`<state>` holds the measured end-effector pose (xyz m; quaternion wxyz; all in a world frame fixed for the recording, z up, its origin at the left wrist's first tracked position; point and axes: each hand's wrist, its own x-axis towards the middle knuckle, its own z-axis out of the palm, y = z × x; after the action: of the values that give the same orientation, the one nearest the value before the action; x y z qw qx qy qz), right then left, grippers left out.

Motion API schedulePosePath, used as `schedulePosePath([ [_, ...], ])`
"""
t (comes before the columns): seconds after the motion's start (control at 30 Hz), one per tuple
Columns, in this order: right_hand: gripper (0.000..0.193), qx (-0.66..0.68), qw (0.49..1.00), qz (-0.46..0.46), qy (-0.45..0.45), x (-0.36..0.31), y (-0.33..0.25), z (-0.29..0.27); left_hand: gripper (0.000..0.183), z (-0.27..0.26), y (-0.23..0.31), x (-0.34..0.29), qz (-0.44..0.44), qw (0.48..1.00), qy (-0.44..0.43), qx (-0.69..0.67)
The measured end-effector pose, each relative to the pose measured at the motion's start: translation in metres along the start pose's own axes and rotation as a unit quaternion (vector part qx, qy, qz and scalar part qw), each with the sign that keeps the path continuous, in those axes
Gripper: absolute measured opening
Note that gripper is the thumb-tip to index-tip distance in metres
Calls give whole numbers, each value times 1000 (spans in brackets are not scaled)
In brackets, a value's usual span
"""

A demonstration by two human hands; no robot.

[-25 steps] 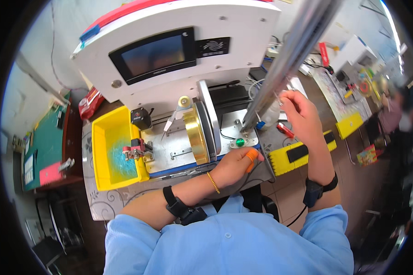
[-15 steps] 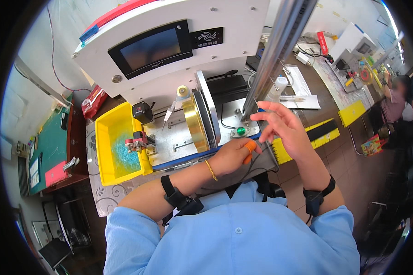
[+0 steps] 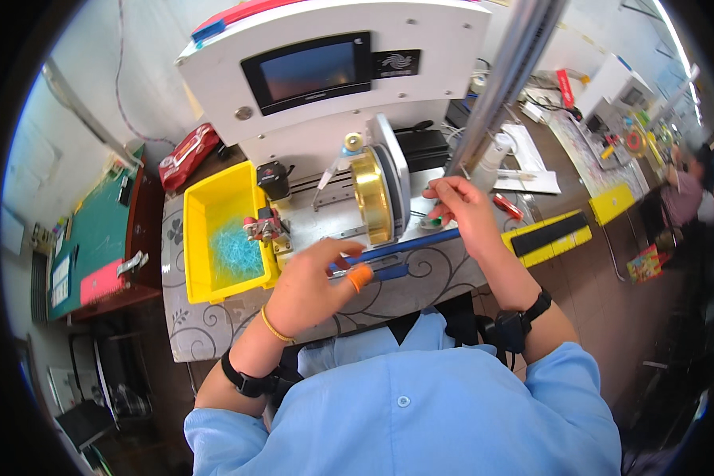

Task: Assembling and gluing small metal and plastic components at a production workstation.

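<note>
My left hand (image 3: 313, 287) is in front of the machine's base, fingers apart, with an orange finger cot (image 3: 359, 276) on one digit. I see nothing in its grasp. My right hand (image 3: 462, 208) hovers by a green button (image 3: 434, 223) on the right of the base, thumb and fingertips drawn together; whatever they may hold is too small to make out. Between the hands, a gold drum (image 3: 376, 198) stands against a black and white disc. Left of the drum are a small red clamp-like fixture (image 3: 262, 228) and a black motor (image 3: 273, 181).
A yellow bin (image 3: 197, 266) holds tangled pale-blue strands (image 3: 238, 246). The white machine housing (image 3: 214, 87) carries a screen (image 3: 309, 73). A steel post (image 3: 506, 83) rises on the right, near a white bottle (image 3: 488, 164) and a small red object (image 3: 508, 206). Another person (image 3: 682, 190) sits far right.
My left hand has moved left, away from the right hand, and its fingers have spread. The right hand's raised fingers have curled together lower down. The whole view has shifted a little.
</note>
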<state>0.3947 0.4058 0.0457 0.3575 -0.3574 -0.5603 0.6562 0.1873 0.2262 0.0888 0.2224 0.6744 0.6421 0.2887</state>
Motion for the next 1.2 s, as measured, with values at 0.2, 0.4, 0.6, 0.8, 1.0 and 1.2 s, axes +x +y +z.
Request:
schedulePosePath([
  [0.2,13,-75,980,-150,-103,12,-2,32,31,15,-4,35,-110,859,138,-480],
  [0.4,8,-52,972,-147,-175,36,-3,50,31,6,-20,63,-115,863,-12,-491],
  [0.6,20,-8,990,-46,-135,32,-6,51,27,10,-14,73,-162,862,10,-480],
  [0.8,29,-43,988,28,-148,10,-21,16,20,11,-3,43,-162,903,148,-370],
  [1.0,21,-298,848,-421,-119,-60,-51,21,16,-5,-6,-5,-144,922,226,-278],
  [1.2,21,-444,786,-374,-213,-44,-66,132,12,-17,-25,-22,-146,908,271,-284],
])
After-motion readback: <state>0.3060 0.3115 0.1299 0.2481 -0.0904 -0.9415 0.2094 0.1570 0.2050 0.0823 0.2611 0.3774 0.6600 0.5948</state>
